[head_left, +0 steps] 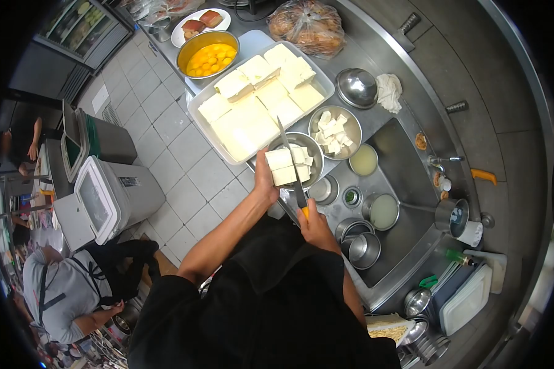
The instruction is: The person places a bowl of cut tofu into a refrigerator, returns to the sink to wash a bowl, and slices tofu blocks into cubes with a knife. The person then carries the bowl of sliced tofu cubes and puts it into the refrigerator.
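Note:
On the palm of my left hand (264,181) rests a block of tofu (279,167), cut into pieces, above a metal bowl (317,161). My right hand (319,229) grips the orange handle of a knife (297,174), whose blade lies across the tofu. Just beyond, a second metal bowl (356,128) holds white tofu cubes (331,131). A large plastic tub (201,126) with big tofu blocks (247,126) stands farther off, to the left. How deep the blade sits in the tofu I cannot tell.
Past the tub are a bowl of egg yolks (210,60), a plate of meat (178,35) and a bagged brown food (306,27). To the right lies a sink (388,154) with bowls of cloudy liquid (384,212) beside it. A co-worker (74,289) stands at lower left near bins (129,197).

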A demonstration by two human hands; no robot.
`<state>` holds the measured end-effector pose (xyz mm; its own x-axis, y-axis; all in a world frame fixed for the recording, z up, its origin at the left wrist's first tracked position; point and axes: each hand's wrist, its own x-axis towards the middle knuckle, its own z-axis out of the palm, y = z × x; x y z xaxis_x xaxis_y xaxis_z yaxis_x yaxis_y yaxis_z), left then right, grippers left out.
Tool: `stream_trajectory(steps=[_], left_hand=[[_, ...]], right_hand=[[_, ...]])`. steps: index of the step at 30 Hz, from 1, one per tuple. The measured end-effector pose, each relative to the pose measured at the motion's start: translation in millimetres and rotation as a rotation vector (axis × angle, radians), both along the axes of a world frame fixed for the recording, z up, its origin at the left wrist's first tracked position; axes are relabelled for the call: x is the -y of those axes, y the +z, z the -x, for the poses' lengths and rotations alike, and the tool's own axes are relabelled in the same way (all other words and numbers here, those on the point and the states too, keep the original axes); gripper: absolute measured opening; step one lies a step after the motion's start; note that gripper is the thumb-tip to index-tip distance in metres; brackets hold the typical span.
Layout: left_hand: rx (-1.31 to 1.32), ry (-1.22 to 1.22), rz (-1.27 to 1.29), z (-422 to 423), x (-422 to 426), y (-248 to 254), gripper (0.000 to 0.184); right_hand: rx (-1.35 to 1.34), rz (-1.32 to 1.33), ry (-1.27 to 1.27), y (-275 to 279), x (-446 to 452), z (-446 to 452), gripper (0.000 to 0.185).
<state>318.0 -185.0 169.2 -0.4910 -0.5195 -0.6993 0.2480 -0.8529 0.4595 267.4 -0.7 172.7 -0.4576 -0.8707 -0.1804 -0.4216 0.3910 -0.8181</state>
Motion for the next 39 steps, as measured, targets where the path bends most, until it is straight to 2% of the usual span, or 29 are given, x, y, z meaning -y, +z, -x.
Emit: stream_trajectory(steps=[1, 3, 5, 7, 8, 9, 11, 13, 15, 16, 22, 35, 39], left_hand=[[0.001, -0.002, 0.000, -4.2, 3.3, -5.5, 0.056], [-0.009, -0.081, 0.029, -12.6, 10.2, -11.2, 0.057], [-0.005, -0.079, 0.054, -15.5, 11.4, -12.1, 0.058], [-0.015, -0.067, 0.089, -17.4, 9.2, 2.7, 0.060], [-0.014, -0.060, 0.090, -14.5, 7.8, 6.8, 0.060], [-0.022, -0.021, 0.048, -9.2, 4.9, 10.3, 0.060], [-0.033, 0.015, 0.008, 1.9, 1.0, 11.5, 0.061], [-0.077, 0.001, 0.006, 11.9, -1.8, 15.1, 0.062], [-0.086, -0.013, 0.019, 18.0, -5.6, 19.0, 0.060], [-0.093, -0.010, 0.017, 20.6, -7.2, 20.2, 0.059], [-0.147, -0.017, 0.011, 25.9, -9.8, 20.3, 0.056], [-0.153, -0.049, 0.010, 21.1, -9.8, 18.2, 0.056], [-0.162, -0.056, 0.001, 20.9, -10.7, 19.5, 0.055]], right_hand=[[0.001, 0.000, -0.002, 0.5, -0.5, 8.9, 0.016], [1.087, -0.212, -0.142, 4.3, -1.5, 27.5, 0.018], [1.184, -0.153, -0.147, 7.7, -0.7, 30.9, 0.019], [0.881, -0.051, -0.185, 7.1, -1.6, 28.6, 0.020], [0.496, -0.073, -0.183, 3.0, -1.4, 22.6, 0.020], [0.496, -0.073, -0.178, 10.3, 2.2, 13.4, 0.020], [0.039, 0.096, -0.228, 31.6, 10.8, -5.2, 0.020], [0.040, 0.155, -0.197, 25.3, 12.3, -12.6, 0.019], [-0.122, 0.289, -0.144, 22.7, 16.0, -16.9, 0.027], [-0.122, 0.246, -0.119, 24.5, 15.1, -17.4, 0.035], [-0.214, 0.242, -0.096, 24.1, 14.5, -16.7, 0.033], [-0.171, 0.217, -0.142, 27.7, 17.4, -20.2, 0.030], [-0.191, 0.139, -0.149, 23.1, 19.5, -22.0, 0.028]])
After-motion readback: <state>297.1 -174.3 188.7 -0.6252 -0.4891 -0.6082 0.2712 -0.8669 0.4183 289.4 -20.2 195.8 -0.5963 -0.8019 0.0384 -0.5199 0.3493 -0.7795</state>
